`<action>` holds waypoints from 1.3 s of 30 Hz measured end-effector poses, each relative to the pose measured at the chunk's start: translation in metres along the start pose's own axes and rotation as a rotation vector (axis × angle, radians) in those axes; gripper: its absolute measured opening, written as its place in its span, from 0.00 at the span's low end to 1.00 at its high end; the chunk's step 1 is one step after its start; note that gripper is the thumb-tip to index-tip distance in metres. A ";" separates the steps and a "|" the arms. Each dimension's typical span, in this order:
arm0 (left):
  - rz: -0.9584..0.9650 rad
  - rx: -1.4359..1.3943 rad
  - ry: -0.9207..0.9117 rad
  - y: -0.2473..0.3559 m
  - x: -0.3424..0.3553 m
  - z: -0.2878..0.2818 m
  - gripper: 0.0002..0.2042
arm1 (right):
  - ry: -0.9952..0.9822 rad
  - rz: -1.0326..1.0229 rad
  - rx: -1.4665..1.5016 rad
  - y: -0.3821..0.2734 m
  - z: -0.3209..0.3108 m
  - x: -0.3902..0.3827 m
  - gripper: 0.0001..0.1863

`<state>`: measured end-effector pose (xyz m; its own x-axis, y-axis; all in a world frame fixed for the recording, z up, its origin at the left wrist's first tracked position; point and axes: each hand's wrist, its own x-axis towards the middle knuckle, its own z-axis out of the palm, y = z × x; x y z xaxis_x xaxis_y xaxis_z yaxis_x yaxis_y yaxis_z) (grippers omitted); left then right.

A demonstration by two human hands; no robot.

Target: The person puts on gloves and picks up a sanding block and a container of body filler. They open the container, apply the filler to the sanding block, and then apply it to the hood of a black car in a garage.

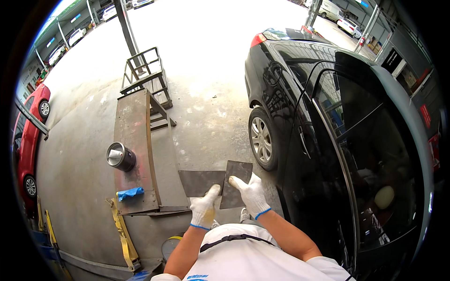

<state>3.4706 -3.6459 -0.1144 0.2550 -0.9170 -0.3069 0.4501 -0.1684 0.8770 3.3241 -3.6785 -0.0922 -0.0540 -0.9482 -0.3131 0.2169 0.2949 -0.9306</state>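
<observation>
In front of my waist I hold two thin, matte dark grey sheets that look like sandpaper, one per hand. My left hand [204,207], in a white work glove with a blue cuff, grips the left sandpaper sheet [199,181] by its lower right part, thumb on top. That sheet lies crosswise. Pinched by my gloved right hand [251,193], the right sandpaper sheet [238,172] stands lengthwise and slightly tilted. The sheets' inner edges meet or nearly meet. My fingers underneath are hidden.
A black car [300,140] stands close on my right. To the left is a worn metal bench [136,117] with a dark can [123,158] and a crumpled blue cloth or glove [130,194]. Beyond it stands a metal frame [147,75]. Yellow lift arms [123,234] lie low at left; a red car [33,136] is farther off.
</observation>
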 end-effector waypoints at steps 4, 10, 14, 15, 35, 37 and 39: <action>0.152 0.381 -0.023 -0.007 0.000 -0.002 0.25 | 0.043 -0.039 -0.110 -0.002 0.011 -0.006 0.09; 0.277 0.308 0.055 0.002 -0.019 0.019 0.20 | 0.060 -0.022 -0.003 0.005 0.019 -0.017 0.07; 0.264 0.401 -0.089 0.003 -0.020 0.001 0.10 | -0.005 -0.112 -0.189 0.006 0.015 -0.010 0.07; 0.170 0.446 -0.147 0.003 -0.019 -0.005 0.10 | -0.028 -0.113 -0.225 0.005 0.013 -0.007 0.07; 0.307 0.677 -0.029 0.022 -0.019 -0.005 0.11 | -0.086 -0.138 -0.281 0.010 0.024 -0.006 0.04; 0.324 0.734 -0.060 0.024 -0.019 -0.012 0.11 | -0.130 -0.185 -0.351 0.002 0.028 -0.009 0.05; 0.284 0.743 -0.152 0.023 -0.014 -0.024 0.11 | -0.173 -0.259 -0.478 -0.001 0.028 -0.011 0.06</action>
<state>3.4980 -3.6279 -0.0982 0.1310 -0.9910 -0.0284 -0.3141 -0.0687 0.9469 3.3521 -3.6717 -0.0824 0.1221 -0.9904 -0.0653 -0.2493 0.0331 -0.9679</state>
